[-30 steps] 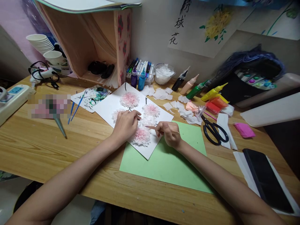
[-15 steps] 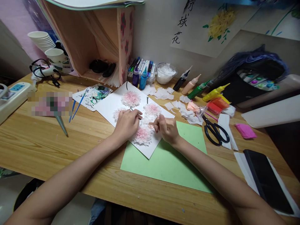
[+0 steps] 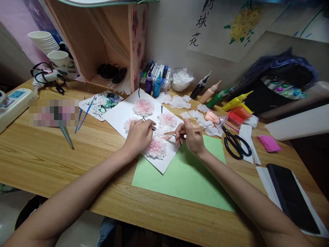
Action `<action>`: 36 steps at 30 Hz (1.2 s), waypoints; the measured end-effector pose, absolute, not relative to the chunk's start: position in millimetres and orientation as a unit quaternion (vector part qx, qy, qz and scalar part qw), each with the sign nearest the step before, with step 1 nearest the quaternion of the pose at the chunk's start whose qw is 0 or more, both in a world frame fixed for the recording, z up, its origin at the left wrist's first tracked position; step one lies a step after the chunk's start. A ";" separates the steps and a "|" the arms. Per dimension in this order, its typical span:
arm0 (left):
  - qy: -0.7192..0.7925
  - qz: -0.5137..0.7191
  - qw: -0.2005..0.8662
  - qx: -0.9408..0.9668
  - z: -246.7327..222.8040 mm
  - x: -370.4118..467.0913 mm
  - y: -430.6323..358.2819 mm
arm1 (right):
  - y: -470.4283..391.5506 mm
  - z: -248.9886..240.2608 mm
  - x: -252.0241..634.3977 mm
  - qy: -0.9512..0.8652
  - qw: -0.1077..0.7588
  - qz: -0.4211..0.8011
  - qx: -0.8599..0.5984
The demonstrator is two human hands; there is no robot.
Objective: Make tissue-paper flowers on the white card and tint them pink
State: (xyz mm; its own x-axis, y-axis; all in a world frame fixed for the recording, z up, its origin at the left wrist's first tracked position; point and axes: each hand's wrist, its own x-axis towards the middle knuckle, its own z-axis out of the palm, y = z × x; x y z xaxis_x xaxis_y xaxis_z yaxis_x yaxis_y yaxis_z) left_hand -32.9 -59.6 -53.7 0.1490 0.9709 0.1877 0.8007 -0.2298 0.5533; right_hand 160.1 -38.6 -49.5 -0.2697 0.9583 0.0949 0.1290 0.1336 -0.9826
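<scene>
A white sheet lies on the wooden desk with several pink tissue flowers stuck on it. My left hand rests on the sheet, fingers curled against the flowers at the middle. My right hand holds a thin wooden stick like a pen. Its tip points left at a small pink-white tuft between the flowers. A green sheet lies under the white sheet's near corner.
Black scissors, white tissue scraps and paint bottles lie right of the sheet. Markers and a bowl stand at the back. A dark phone sits at right, brushes and a power strip at left.
My right hand has drawn back to the right and turned, so the stick now lies nearly level with its tip on the tuft. My left hand stays put.
</scene>
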 end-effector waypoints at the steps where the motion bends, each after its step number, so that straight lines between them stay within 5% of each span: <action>1: 0.599 0.259 0.164 0.740 -53.9 -33.0 -59.6 | -42.3 -52.1 163.9 -0.641 0.416 0.485 -0.426; 14: 0.600 0.252 0.163 0.742 -54.4 -33.2 -59.2 | -48.8 -60.8 164.6 -0.800 0.362 0.324 -0.351; 26: 0.599 0.250 0.160 0.744 -52.1 -32.5 -59.9 | -31.0 -44.5 138.7 -0.693 0.377 0.422 -0.447; 36: 0.601 0.244 0.165 0.743 -51.1 -32.6 -59.5 | 1.2 -25.0 126.3 -0.639 0.274 0.525 -0.491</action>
State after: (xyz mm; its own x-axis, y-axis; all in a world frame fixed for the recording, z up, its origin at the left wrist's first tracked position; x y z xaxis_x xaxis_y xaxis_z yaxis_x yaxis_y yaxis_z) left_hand -32.6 -59.5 -51.1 0.1590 0.9736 0.1636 0.8124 -0.2232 0.5387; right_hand 126.3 1.2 -25.0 -0.3684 0.9149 -0.1653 0.3404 -0.0327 -0.9397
